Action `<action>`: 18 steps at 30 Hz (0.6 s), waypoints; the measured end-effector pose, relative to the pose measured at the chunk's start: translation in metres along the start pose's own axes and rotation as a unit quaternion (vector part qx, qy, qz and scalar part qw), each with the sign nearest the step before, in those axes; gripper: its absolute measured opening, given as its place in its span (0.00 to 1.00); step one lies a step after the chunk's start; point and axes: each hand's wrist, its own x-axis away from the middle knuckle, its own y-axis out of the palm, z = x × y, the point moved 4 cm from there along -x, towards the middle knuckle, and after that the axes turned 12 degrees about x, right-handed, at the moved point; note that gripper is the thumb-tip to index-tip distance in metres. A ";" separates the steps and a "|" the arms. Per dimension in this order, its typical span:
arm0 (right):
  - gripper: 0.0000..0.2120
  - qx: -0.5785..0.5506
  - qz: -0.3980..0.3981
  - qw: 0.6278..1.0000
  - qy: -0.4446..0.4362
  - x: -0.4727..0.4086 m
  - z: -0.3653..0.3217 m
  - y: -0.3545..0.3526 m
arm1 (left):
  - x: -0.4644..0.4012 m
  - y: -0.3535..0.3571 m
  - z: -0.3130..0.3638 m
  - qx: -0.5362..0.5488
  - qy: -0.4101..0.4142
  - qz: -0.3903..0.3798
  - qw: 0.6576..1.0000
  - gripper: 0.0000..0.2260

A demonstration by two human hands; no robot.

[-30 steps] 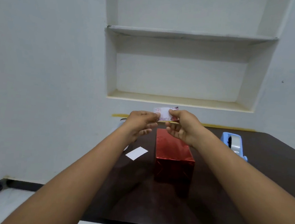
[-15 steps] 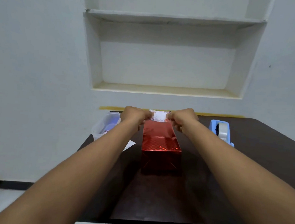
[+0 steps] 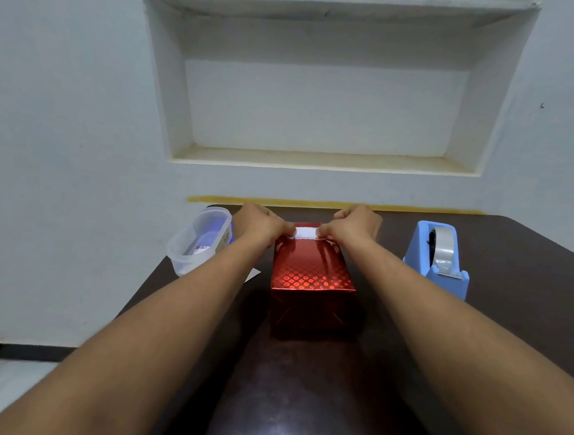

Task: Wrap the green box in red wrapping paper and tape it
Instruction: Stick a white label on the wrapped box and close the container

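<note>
The box (image 3: 312, 277) stands in the middle of the dark table, fully covered in shiny red patterned wrapping paper; no green shows. A small white sticker-like strip (image 3: 306, 233) lies across the box's far top edge. My left hand (image 3: 261, 225) pinches the strip's left end with curled fingers. My right hand (image 3: 352, 226) pinches its right end the same way. Both hands rest at the far top edge of the box.
A blue tape dispenser (image 3: 438, 260) with a clear roll stands right of the box. A clear plastic container (image 3: 198, 241) sits at the left. A white paper slip (image 3: 253, 273) peeks out under my left forearm. The dark table (image 3: 299, 390) meets the wall behind.
Both hands came down from above the box, carrying the white strip, and now hold it against the box's far top edge. The view tilted downward.
</note>
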 end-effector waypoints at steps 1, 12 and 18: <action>0.15 -0.005 0.009 1.000 -0.004 -0.001 0.001 0.000 | -0.001 0.000 -0.002 0.004 0.004 -0.002 1.000 0.11; 0.08 -0.031 -0.027 0.999 0.005 -0.009 0.005 0.018 | -0.007 0.014 -0.018 0.026 0.012 -0.026 0.999 0.09; 0.13 -0.029 -0.020 0.999 0.009 -0.011 0.008 0.016 | -0.006 0.017 -0.021 0.026 0.028 -0.003 0.999 0.07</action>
